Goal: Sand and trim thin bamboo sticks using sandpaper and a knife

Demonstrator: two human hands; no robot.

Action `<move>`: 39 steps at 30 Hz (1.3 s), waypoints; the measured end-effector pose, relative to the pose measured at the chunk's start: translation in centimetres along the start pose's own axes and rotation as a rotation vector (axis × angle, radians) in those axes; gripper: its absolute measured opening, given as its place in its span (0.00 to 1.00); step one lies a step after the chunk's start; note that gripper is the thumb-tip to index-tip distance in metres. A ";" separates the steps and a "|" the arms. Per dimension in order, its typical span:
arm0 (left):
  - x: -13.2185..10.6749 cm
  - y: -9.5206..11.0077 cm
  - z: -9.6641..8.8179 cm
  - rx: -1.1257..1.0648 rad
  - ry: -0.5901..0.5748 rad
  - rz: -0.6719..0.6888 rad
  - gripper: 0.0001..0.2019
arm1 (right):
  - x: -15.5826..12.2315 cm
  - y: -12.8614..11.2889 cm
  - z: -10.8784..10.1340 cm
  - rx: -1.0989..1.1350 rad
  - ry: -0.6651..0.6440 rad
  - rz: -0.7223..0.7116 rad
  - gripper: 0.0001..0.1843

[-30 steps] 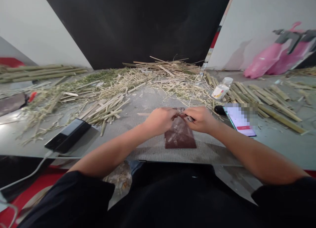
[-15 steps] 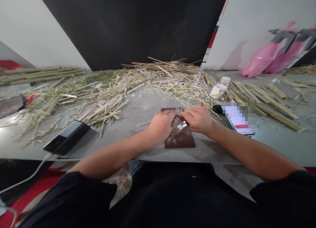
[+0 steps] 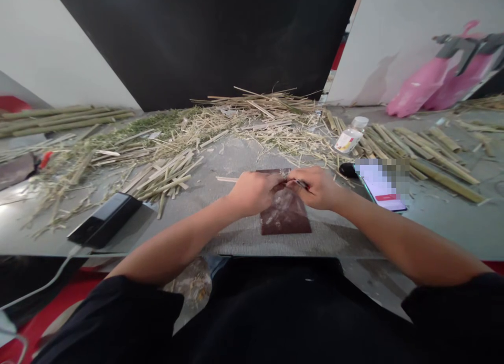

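Note:
My left hand (image 3: pixel 255 192) is closed, and a pale bamboo strip (image 3: pixel 226 179) pokes out from its left side. Close against it, fingertips nearly meeting, my right hand (image 3: pixel 318 188) is wrapped round a small knife (image 3: pixel 302 184); only a short dark and metallic part of it shows between the fingers. Both hands are above a dark brown sheet (image 3: pixel 285 219) dusted with pale powder, which lies on the grey table. What sits between the fingertips is too small and covered to make out.
Bamboo slivers and shavings (image 3: pixel 271 125) heap along the back. Split bamboo pieces (image 3: pixel 425 151), a white-labelled bottle (image 3: pixel 348 138) and a lit phone (image 3: pixel 380 188) lie to the right. A black device with a cable (image 3: pixel 105 219) sits left. Pink spray bottles (image 3: pixel 419 88) stand far right.
My right hand has turned, so the shiny metal and pale scrap seen below it are now mostly hidden. The strip by my left hand has shifted up and leftward.

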State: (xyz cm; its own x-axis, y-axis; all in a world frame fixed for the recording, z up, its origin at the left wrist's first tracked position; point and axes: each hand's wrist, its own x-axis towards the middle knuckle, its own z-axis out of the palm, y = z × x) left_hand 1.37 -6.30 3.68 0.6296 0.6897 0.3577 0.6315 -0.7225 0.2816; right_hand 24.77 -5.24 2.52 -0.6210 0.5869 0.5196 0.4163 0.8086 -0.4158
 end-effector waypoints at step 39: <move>0.1 1.4 -2.1 -1.222 -0.159 -0.345 0.09 | 0.5 -1.3 0.0 -0.122 -0.001 0.124 0.14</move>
State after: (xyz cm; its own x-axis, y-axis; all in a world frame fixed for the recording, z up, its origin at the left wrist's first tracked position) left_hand 1.39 -7.36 6.02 0.6173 0.7866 0.0172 0.0006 -0.0223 0.9998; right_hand 23.96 -5.98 3.30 -0.5608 0.6822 0.4692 0.5670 0.7293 -0.3828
